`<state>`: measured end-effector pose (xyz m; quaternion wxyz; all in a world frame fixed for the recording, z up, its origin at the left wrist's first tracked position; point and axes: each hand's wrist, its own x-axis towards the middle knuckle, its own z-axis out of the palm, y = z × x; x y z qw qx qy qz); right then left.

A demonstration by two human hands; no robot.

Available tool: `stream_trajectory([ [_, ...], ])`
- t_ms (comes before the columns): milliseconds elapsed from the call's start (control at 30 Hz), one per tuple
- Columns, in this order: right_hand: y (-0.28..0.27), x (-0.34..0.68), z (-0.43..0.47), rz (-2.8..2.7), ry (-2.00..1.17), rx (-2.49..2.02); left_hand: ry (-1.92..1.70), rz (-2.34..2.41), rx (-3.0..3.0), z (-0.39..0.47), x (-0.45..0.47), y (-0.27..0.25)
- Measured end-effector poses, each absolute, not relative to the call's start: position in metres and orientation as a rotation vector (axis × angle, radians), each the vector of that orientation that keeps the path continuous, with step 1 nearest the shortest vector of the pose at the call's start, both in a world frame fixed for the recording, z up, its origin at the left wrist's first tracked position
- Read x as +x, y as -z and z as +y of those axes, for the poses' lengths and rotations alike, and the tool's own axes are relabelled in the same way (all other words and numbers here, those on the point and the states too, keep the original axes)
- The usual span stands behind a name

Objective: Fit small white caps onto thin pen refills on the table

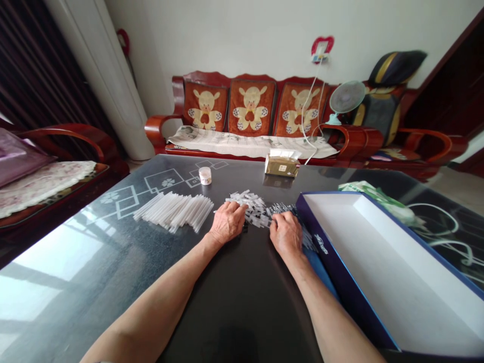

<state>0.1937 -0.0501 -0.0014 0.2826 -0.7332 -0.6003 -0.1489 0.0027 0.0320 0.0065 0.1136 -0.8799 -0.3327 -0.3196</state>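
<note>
The left hand [229,223] curls its fingers at the near-left edge of a heap of short white pieces [256,205], with a row of long pale tubes [176,209] just left of those fingers and a small round tub [204,176] beyond them. The right hand [286,234] bends its fingers beside some slim pieces [280,207], an open box [378,252] to their right (how far the fingertips part, or whether they pinch anything, I cannot tell).

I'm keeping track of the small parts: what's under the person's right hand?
Slim pieces show beyond the right hand and between it and the blue box; whatever lies directly beneath the palm is covered.
</note>
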Motion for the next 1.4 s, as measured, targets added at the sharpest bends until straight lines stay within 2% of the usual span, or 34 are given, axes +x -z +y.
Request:
stream_trajectory([
  [200,0.007,0.197,-0.049,-1.589,0.391,-2.149,0.934,-0.999,-2.613,0.033,0.002,-0.004],
  [1067,0.004,0.195,-0.047,-1.545,0.292,-2.189,0.865,-0.971,-2.718,0.027,0.009,-0.004],
  [1267,-0.008,0.19,-0.044,-1.397,0.262,-1.884,0.887,-0.93,-2.745,0.032,0.008,-0.004],
  [1400,-0.01,0.18,-0.038,-1.192,-0.054,-1.535,0.913,-0.908,-2.757,0.032,0.007,-0.004],
])
